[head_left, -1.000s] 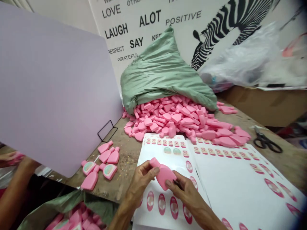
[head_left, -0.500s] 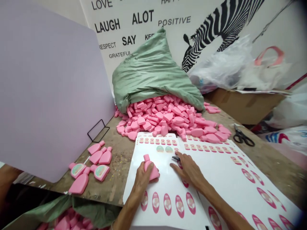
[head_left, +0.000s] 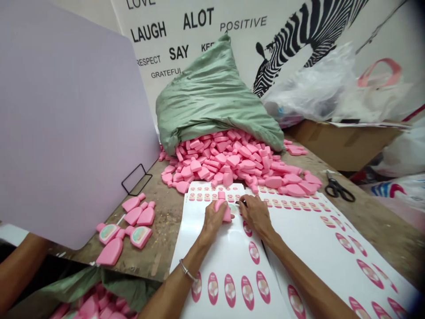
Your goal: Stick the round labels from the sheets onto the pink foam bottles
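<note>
My left hand [head_left: 214, 218] holds a pink bottle-shaped piece [head_left: 223, 206], neck pointing away, over the left sticker sheet [head_left: 212, 248]. Just to its right, my right hand [head_left: 255, 212] has its fingers closed around a small dark tool [head_left: 241, 203], its tip by a green round sticker [head_left: 233, 207] that is partly hidden. Oval pink stickers [head_left: 230, 290] run along the sheet's near part. A second sheet [head_left: 305, 239] lies to the right, partly under my right forearm.
Pink pieces [head_left: 232, 159] spill from a green sack [head_left: 212, 97] at the back. Several more, two with labels [head_left: 140, 237], lie left beside a black wire stand [head_left: 136, 179]. Scissors [head_left: 338, 189] rest at right. Another person's arm [head_left: 25, 270] shows at far left.
Both hands have moved forward up the sheet, my left hand also rightward with the pink piece. My right fingers have drawn together around the dark tool. The arm at far left reaches further into view.
</note>
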Demonstrator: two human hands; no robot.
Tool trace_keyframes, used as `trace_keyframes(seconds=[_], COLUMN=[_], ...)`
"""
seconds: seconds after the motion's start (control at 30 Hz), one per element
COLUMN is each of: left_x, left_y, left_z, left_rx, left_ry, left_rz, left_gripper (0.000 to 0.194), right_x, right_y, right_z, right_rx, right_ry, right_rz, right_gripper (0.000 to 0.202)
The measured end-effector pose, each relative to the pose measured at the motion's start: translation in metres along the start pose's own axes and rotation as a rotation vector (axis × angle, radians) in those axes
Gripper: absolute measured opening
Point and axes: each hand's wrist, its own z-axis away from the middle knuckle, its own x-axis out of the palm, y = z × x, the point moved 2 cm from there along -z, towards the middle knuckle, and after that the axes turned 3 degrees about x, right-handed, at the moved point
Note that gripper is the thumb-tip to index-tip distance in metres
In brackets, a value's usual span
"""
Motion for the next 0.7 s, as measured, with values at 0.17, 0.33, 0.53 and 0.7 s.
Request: trace_keyframes(seconds=[0.17,0.33,0.53,0.7], left_x=[0.000,-0.003,-0.003,-0.005], left_y=[-0.020,-0.022,-0.023,-0.028], left_z=[-0.015,-0.016,-0.018,-0.020], left_rx=[-0.035,-0.053,-0.056,-0.063], left_ry=[-0.026,-0.034,-0.046,-0.045], left_rz=[0.013,0.008,0.016,0.041], left_gripper=[0.048,0.048,0.047,0.050], right_x=[0.007,0.007,0.010,0.012], right_y=[0.000,0.005,0.008,0.006], right_z=[0.007,0.004,-0.002,0.000], right_rx=[-0.035,-0.019,-0.006,-0.047], right_ry=[0.001,-0.043,-0.065,0.013], right_rz=[0.031,-0.065,-0.098,-0.095], right_gripper=[0.019,0.015,0.014,0.017])
